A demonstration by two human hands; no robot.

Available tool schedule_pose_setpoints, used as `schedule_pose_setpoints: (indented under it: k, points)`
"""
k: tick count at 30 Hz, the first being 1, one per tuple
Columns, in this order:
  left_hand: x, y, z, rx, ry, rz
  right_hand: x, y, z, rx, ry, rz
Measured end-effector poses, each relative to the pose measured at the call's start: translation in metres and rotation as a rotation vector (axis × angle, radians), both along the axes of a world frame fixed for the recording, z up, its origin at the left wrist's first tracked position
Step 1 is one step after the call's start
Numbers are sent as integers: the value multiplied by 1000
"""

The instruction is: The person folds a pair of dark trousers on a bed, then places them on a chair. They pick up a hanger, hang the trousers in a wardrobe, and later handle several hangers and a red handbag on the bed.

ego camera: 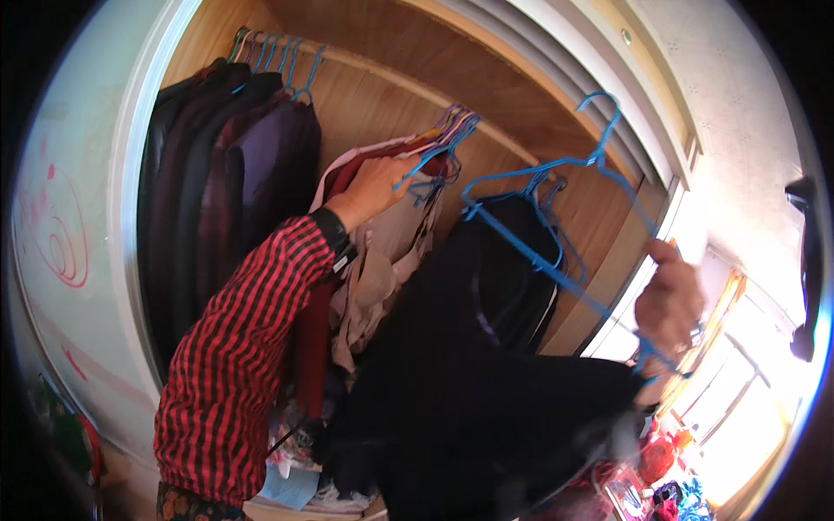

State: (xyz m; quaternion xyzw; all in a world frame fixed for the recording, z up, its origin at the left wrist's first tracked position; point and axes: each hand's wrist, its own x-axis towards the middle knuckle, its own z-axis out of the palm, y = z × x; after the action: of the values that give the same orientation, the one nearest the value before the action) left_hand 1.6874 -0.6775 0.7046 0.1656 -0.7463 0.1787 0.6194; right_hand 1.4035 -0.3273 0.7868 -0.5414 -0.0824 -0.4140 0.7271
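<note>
My right hand (671, 306) grips one side of an empty blue clothes hanger (541, 254), whose hook points up, free of the rail. A black garment (456, 404) hangs below it and stretches to my right wrist; how it is held there is hidden. At the middle of the wardrobe, my left hand (378, 189) is closed around the arm of another blue hanger (427, 159) among hung clothes. Beside that hand are a dark red garment (335, 176) and a beige garment (384, 260).
Hangers hook over a wooden rail (391, 75) inside the wardrobe. Dark jackets (215, 163) fill the left end, and a black garment (515, 228) hangs at the right. Folded items (293, 482) lie at the bottom. A bright window (736, 365) is at right, with colourful items (664, 469) below.
</note>
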Motion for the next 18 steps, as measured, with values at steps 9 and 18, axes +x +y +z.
schedule_pose_setpoints:
  k: [9,18]
  points:
    - [0,-21,-14,20,-33,21,-1,-135,-15,29,-161,-185]
    - [2,-21,-21,58,-33,-24,-57,-282,24,-31,-112,-318]
